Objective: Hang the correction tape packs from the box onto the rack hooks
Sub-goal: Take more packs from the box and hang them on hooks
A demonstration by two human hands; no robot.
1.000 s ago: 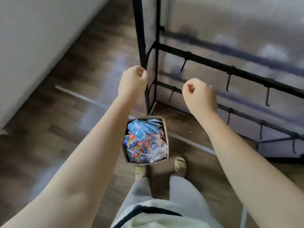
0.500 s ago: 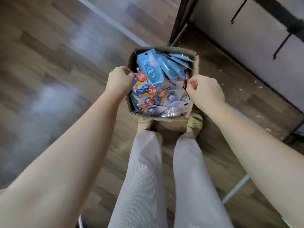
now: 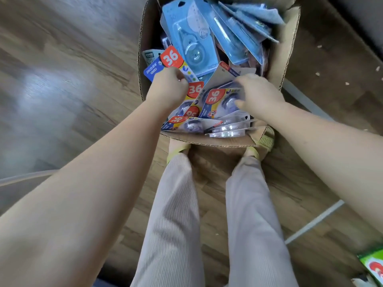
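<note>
The left hand [image 3: 169, 88] is curled nearly into a fist, its fingertips pinching the edge of a correction tape pack marked "36" [image 3: 165, 62] just beyond its knuckles. The right hand [image 3: 258, 93] is loosely open, fingers spread and pressing on a second pack [image 3: 217, 100] to its left; whether it grips that pack cannot be told. Both forearms reach forward and down into the cardboard box [image 3: 287, 46], which is heaped with blue packs [image 3: 190, 36] beyond the hands. The box stands on a wood floor [image 3: 62, 79], touching the person's sandalled feet.
</note>
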